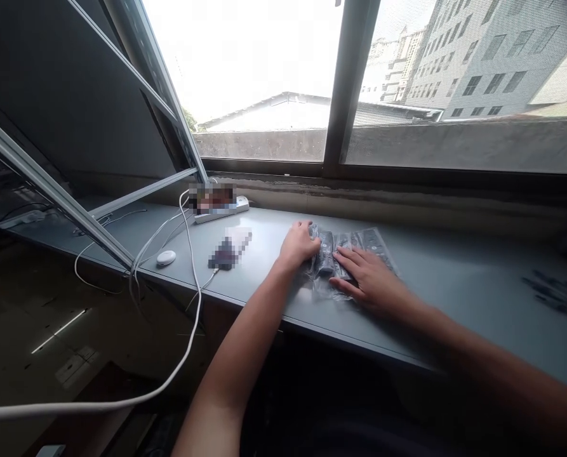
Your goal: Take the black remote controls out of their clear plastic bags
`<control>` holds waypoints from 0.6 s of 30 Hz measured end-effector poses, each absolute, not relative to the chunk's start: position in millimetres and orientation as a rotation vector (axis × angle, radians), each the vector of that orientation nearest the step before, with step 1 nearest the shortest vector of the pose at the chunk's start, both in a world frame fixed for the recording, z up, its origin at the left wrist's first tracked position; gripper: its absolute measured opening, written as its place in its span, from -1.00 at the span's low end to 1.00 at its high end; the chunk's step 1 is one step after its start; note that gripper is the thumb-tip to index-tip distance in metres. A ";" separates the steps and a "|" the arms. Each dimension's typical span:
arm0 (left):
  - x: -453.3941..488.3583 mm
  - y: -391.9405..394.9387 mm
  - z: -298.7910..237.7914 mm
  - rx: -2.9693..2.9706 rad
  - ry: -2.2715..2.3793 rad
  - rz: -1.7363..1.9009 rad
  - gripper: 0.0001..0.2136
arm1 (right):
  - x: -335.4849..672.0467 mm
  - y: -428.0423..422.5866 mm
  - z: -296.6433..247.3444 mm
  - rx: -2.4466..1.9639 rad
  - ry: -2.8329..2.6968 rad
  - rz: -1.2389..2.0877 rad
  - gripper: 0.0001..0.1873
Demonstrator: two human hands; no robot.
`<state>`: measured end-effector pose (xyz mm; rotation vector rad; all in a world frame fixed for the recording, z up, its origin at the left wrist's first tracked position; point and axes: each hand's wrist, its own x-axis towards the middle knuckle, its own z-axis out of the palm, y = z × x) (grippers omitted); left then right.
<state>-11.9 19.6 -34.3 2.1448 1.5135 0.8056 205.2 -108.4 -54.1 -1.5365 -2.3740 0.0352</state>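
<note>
A clear plastic bag (326, 285) with several dark pieces inside lies flat on the grey table, beneath and between my hands. At its left end, my left hand (298, 244) has its fingers curled over the edge, with the thumb pressed on the plastic. My right hand (369, 276) rests on the middle of the bag, fingers stretched out and lying flat. One dark piece (326, 254) shows through the plastic in the gap between the hands. The far right part of the bag sticks out past my right fingers.
Dark loose pieces (557, 292) lie on the table at the right. On the left are a white round object (166, 258), a blurred-out item (230, 249) with a cable, and a white power strip (242, 204). A white cable (196, 317) hangs before a metal frame (106, 241).
</note>
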 end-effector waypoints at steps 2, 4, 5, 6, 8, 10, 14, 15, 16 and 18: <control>-10.9 18.8 -33.7 2.149 1.537 0.801 -0.41 | 204.9 -107.3 -53.4 -1.536 -2.387 0.039 -0.14; -10.1 18.4 -33.8 2.156 1.570 0.795 -0.42 | 205.2 -106.8 -52.4 -1.540 -2.407 0.057 -0.14; -9.9 18.4 -34.1 2.160 1.585 0.793 -0.43 | 205.4 -106.8 -52.3 -1.545 -2.411 0.069 -0.14; -9.7 18.5 -34.5 2.163 1.597 0.794 -0.43 | 205.9 -106.9 -52.5 -1.549 -2.410 0.078 -0.14; -9.8 19.2 -35.5 2.163 1.611 0.803 -0.43 | 207.3 -107.0 -54.3 -1.552 -2.411 0.087 -0.11; -10.3 20.2 -36.4 2.157 1.599 0.825 -0.42 | 209.3 -106.3 -57.3 -1.543 -2.429 0.092 -0.07; -12.2 23.7 -35.9 2.089 1.524 0.913 -0.26 | 212.9 -99.4 -58.3 -1.572 -2.418 0.113 -0.02; -12.8 25.0 -34.9 2.049 1.502 0.927 -0.19 | 213.0 -96.5 -56.1 -1.592 -2.391 0.120 -0.02; -13.5 26.5 -33.6 1.997 1.478 0.937 -0.13 | 212.6 -93.4 -52.9 -1.605 -2.359 0.120 -0.03; -14.8 30.0 -31.1 1.855 1.419 0.954 -0.02 | 210.6 -86.9 -45.3 -1.607 -2.313 0.124 -0.03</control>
